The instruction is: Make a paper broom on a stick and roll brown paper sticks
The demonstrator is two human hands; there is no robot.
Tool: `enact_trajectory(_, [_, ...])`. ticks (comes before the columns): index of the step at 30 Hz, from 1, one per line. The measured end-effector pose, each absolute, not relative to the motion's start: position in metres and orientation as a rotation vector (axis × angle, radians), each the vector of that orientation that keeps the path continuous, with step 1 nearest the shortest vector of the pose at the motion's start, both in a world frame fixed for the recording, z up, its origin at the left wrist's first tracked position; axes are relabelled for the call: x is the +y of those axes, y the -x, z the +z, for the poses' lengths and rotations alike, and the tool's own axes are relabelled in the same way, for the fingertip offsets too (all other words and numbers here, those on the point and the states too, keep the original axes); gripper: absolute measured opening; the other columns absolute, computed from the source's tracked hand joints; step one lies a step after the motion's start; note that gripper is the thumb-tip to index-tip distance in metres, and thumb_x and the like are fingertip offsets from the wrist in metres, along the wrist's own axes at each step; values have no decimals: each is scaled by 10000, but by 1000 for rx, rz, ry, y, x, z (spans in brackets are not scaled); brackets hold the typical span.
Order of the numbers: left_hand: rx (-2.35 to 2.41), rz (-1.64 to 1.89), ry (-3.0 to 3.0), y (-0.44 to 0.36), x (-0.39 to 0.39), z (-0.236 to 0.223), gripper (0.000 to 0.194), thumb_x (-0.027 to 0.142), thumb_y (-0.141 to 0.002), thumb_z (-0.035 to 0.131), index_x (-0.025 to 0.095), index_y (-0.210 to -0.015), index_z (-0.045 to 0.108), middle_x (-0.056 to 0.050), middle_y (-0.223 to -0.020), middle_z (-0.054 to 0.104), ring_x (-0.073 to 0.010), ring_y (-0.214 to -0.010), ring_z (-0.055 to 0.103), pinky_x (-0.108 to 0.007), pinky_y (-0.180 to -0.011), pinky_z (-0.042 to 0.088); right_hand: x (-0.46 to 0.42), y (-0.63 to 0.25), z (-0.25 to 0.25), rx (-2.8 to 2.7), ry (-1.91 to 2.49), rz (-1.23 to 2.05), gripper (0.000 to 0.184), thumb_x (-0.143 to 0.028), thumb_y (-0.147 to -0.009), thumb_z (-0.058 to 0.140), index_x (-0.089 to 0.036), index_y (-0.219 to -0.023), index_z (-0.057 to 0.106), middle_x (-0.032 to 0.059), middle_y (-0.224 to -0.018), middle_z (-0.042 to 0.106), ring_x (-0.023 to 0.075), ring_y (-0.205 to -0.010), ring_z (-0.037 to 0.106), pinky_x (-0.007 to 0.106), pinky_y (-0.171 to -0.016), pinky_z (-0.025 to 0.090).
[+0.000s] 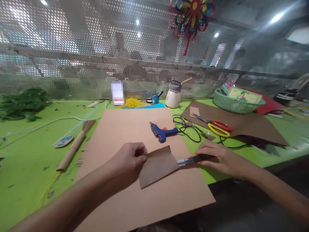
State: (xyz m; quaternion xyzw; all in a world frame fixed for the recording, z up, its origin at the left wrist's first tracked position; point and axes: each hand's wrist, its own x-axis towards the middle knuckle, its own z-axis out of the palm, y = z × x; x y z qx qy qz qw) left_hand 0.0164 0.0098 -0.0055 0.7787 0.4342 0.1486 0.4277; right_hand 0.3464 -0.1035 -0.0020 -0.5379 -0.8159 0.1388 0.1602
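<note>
My left hand (131,158) pinches the left edge of a small piece of brown paper (159,167), which is raised slightly over a large tan paper sheet (116,199). On the right, my right hand (218,158) is closed around the black and orange handle of a box cutter (193,159). The cutter's metal end meets the right edge of the brown piece. Just beyond lies a blue hot glue gun (163,131) on the tan sheet, its tip pointing up and left.
Scissors (218,127) with red and yellow handles rest on dark brown paper (256,129) at right. Behind stand a green basket (238,103) and a white jar (173,96). A rolled paper tube (73,148) lies left, near green strands (21,103). The table's front edge is at lower right.
</note>
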Motion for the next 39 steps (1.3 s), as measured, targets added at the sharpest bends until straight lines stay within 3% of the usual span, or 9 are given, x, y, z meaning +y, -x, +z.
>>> enact_trajectory(6, [1025, 299, -2091, -37, 1, 5, 66, 235, -733, 545, 185, -735, 588, 23, -655, 573, -143, -634, 511, -248, -587, 377, -124, -361, 0, -2311, 1585, 424, 236, -338, -934, 574, -219, -1115, 668, 86, -1076, 640, 230, -1010, 612, 365, -881, 502])
enact_trajectory(12, [1099, 249, -2168, -57, -9, -9, 85, 183, -762, 509, 194, -745, 591, 1, -693, 625, -162, -648, 556, -259, -570, 373, -152, -370, -10, -2282, 1638, 371, 212, -289, -934, 561, -223, -1114, 652, 96, -1058, 620, 232, -977, 610, 369, -838, 517])
enact_trajectory(18, [839, 418, -2599, -62, -19, -6, 248, 265, -952, 416, 219, -1097, 613, -87, -1049, 624, -220, -915, 585, -346, -771, 451, -170, -373, -16, -2235, 1672, 335, 221, -262, -939, 549, -231, -1143, 628, 95, -1082, 591, 224, -996, 596, 363, -855, 507])
enact_trajectory(22, [518, 404, -2810, -65, -21, -1, 276, 291, -983, 397, 209, -1112, 627, -122, -1247, 553, -265, -1098, 498, -410, -892, 436, -176, -372, -19, -2202, 1661, 333, 206, -258, -941, 543, -230, -1127, 629, 91, -1067, 584, 214, -978, 601, 341, -842, 503])
enact_trajectory(27, [342, 371, -2843, -72, -27, -10, 319, 227, -997, 347, 184, -1141, 629, -112, -1251, 576, -246, -1092, 498, -405, -912, 429, -185, -375, -19, -2187, 1663, 352, 206, -267, -955, 530, -247, -1146, 604, 83, -1074, 582, 205, -974, 600, 334, -831, 494])
enact_trajectory(33, [422, 301, -2941, -66, -42, -14, 331, 287, -997, 365, 152, -1167, 615, -121, -1237, 603, -259, -1009, 531, -441, -875, 442, -188, -379, -21, -2187, 1729, 406, 222, -278, -957, 531, -252, -1167, 597, 78, -1097, 577, 205, -1005, 597, 357, -875, 494])
enact_trajectory(36, [477, 297, -2983, -62, -43, -18, 359, 298, -987, 390, 170, -1278, 557, -90, -1387, 540, -307, -1191, 479, -489, -965, 403, -184, -377, -21, -2198, 1713, 395, 222, -280, -954, 537, -248, -1165, 600, 77, -1098, 579, 206, -1016, 594, 356, -886, 494])
enact_trajectory(39, [494, 255, -2986, -62, -42, -21, 396, 276, -992, 374, 180, -1354, 500, -50, -1461, 495, -304, -1327, 404, -510, -1061, 330, -181, -375, -21, -2210, 1684, 367, 218, -274, -953, 537, -243, -1158, 604, 82, -1095, 579, 210, -1011, 591, 356, -883, 494])
